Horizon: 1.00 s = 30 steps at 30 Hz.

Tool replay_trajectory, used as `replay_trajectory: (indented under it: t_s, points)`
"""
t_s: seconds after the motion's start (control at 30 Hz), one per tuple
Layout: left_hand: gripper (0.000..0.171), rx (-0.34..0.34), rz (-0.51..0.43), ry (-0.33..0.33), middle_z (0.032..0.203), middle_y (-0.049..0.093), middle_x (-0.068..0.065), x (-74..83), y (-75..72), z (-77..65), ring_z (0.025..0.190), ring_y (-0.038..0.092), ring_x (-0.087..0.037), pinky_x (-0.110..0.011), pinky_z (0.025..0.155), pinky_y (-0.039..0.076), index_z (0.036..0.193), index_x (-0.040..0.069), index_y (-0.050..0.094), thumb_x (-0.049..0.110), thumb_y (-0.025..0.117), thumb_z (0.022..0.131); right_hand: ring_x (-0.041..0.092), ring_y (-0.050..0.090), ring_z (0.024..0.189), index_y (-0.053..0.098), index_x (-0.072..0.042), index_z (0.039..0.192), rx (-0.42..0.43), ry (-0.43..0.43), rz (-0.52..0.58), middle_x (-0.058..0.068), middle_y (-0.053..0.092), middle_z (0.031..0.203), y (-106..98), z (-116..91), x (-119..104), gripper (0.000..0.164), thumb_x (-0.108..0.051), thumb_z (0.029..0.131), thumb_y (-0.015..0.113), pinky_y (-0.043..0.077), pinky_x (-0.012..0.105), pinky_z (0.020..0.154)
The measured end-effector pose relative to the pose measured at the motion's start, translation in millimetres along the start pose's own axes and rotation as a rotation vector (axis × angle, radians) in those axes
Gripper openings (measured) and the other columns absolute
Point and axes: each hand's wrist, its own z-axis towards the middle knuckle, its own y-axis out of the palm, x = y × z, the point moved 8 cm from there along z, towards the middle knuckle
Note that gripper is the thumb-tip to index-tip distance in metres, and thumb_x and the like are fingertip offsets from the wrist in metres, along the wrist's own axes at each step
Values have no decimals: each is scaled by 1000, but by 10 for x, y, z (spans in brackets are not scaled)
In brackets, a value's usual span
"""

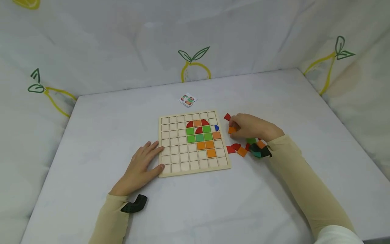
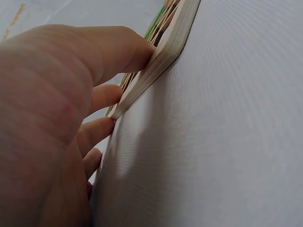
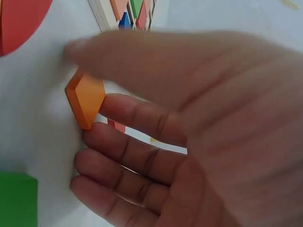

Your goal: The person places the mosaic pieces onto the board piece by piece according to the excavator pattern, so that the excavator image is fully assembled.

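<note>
On the table lies a wooden grid board (image 1: 175, 171) carrying green, orange, red and blue pieces. My left hand (image 1: 141, 169) rests at the board's left edge; in the left wrist view its thumb (image 2: 135, 52) touches the rim. Right of the board, my right hand (image 1: 251, 126) is around an orange square tile (image 1: 232, 130). The right wrist view shows this orange tile (image 3: 90, 99) flat on the table, fingertips (image 3: 111, 101) against its side. The blurred thumb (image 3: 90, 54) hides its upper corner and looks apart from it.
Several loose pieces lie right of the board, including red quarter-circles (image 1: 236, 146), an orange tile (image 1: 242, 151) and a green tile (image 1: 251, 140); the right sleeve partly covers the pile. A small pattern card (image 1: 187, 100) lies beyond the board. White cloth walls (image 1: 131, 44) border the table.
</note>
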Motion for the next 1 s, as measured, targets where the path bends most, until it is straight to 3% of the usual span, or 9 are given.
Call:
replay_trajectory:
  t_s: [0.27,0.43,0.6,0.8,1.0]
  points:
    - [61,-7,10,-3,166,32,-11,-6,-29,14,157,16,-38,-61,126,9,152,16,46,29,67,96,27,54,104,66,-4,124,7,-18,5,10,61,111,3,44,-34,34,-19,94,71,55,41,92]
    - [61,-5,7,-2,166,32,-11,-3,-28,10,157,16,-38,-61,126,9,152,16,46,30,67,96,24,53,103,66,-6,125,31,-99,25,8,61,110,5,82,-136,36,-24,94,71,53,38,92]
    - [62,-1,12,-3,166,31,-10,0,-19,26,157,16,-37,-60,127,9,153,17,46,30,67,96,23,53,105,67,-10,125,53,-174,58,4,61,113,37,35,-392,38,-30,93,73,51,36,92]
    - [62,-13,14,-11,167,31,-10,-4,-3,19,158,15,-37,-60,127,8,153,17,45,31,67,96,18,54,105,71,-13,121,93,-286,-15,0,64,114,169,-62,-760,35,-33,92,75,55,33,92]
    - [62,-13,12,-15,167,30,-10,10,0,11,158,15,-36,-60,127,8,153,17,45,32,67,97,16,54,102,73,-14,115,120,-398,-98,-1,65,108,334,-137,-987,28,-29,92,74,53,31,89]
